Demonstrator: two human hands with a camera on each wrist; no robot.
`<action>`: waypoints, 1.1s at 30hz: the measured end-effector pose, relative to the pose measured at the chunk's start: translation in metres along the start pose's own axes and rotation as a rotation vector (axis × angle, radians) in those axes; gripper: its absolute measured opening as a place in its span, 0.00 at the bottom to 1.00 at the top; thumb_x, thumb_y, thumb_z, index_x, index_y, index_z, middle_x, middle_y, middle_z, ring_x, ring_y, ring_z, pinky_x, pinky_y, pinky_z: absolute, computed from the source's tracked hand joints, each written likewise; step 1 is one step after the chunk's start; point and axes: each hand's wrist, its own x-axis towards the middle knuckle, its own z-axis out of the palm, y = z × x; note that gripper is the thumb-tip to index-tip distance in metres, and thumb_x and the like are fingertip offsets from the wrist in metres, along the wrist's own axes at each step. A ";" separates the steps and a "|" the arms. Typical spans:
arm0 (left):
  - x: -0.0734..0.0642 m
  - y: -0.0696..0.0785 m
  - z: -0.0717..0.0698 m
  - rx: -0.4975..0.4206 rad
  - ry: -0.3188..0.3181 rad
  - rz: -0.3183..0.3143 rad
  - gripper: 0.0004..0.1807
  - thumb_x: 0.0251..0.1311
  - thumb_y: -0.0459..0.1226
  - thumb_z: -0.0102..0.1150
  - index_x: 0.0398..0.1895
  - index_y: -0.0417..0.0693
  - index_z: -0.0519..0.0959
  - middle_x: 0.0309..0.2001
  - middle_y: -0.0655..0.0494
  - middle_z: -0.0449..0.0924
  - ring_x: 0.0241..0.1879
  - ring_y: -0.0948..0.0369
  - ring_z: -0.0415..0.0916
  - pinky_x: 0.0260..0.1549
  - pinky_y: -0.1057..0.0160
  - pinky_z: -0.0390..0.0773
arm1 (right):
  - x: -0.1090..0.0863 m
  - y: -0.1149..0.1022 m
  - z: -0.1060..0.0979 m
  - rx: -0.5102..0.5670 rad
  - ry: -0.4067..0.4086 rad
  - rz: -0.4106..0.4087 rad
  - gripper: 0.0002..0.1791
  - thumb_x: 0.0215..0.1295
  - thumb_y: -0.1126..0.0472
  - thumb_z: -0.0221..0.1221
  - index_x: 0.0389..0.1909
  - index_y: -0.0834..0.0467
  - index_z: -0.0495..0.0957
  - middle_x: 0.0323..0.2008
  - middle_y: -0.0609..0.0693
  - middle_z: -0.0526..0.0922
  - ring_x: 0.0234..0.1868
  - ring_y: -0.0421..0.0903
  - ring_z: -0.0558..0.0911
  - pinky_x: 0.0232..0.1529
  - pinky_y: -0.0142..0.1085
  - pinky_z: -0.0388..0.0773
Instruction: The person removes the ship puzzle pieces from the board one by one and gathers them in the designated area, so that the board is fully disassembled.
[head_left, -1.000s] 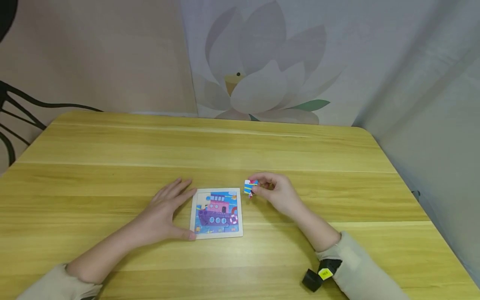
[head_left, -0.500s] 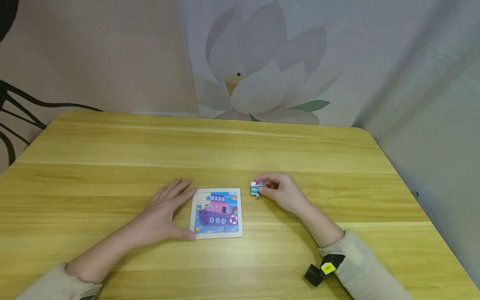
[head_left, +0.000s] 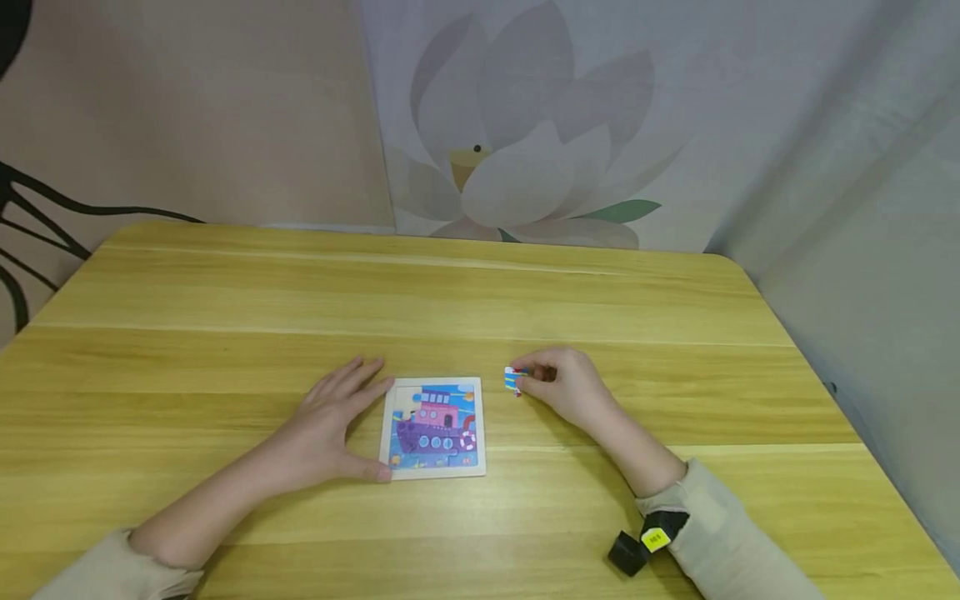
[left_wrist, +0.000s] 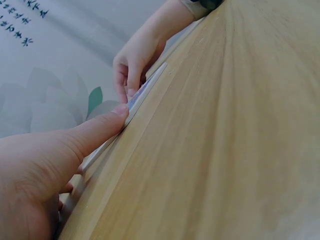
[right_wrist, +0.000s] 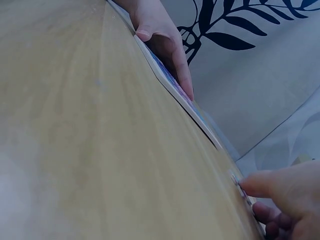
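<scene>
In the head view a square jigsaw puzzle tray (head_left: pixel 482 429) with a pale frame lies flat on the table. Its assembled pieces (head_left: pixel 433 437) show a purple and pink ship on blue, and a bare pale patch shows at its upper left. My left hand (head_left: pixel 324 435) spreads thumb and fingers along the tray's left side, the thumb touching the lower left corner. To the right of the tray, my right hand (head_left: pixel 572 390) pinches a blue, yellow and white puzzle piece (head_left: pixel 512 379) between thumb and fingers, the fingers partly covering it.
The wooden table (head_left: pixel 300 292) reaches back to a curtain (head_left: pixel 525 108) printed with a flower. A dark metal chair (head_left: pixel 37 225) stands beyond the left edge. A black wrist device (head_left: pixel 663 530) is strapped at the right sleeve.
My right hand has moved slightly right, away from the tray, with the piece, which now shows less of its face. The left hand and tray have stayed in place.
</scene>
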 end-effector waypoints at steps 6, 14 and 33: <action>0.000 0.001 0.000 -0.001 -0.002 0.000 0.64 0.32 0.69 0.66 0.72 0.41 0.58 0.75 0.45 0.43 0.72 0.42 0.33 0.63 0.32 0.34 | -0.001 0.003 -0.001 0.010 0.012 -0.022 0.08 0.57 0.65 0.67 0.38 0.59 0.86 0.22 0.43 0.76 0.24 0.41 0.71 0.23 0.31 0.68; 0.003 0.001 0.001 0.003 -0.003 0.010 0.64 0.33 0.69 0.66 0.72 0.41 0.58 0.75 0.44 0.43 0.72 0.41 0.33 0.63 0.32 0.34 | -0.001 0.003 -0.002 0.053 0.044 -0.011 0.10 0.58 0.64 0.66 0.42 0.59 0.85 0.25 0.45 0.78 0.26 0.43 0.73 0.25 0.32 0.71; 0.001 -0.002 0.001 -0.002 0.008 0.009 0.64 0.32 0.69 0.67 0.71 0.40 0.59 0.75 0.43 0.44 0.72 0.41 0.34 0.63 0.32 0.34 | 0.000 -0.038 0.030 0.066 -0.017 -0.135 0.12 0.58 0.60 0.67 0.44 0.54 0.85 0.32 0.41 0.79 0.33 0.39 0.74 0.33 0.33 0.75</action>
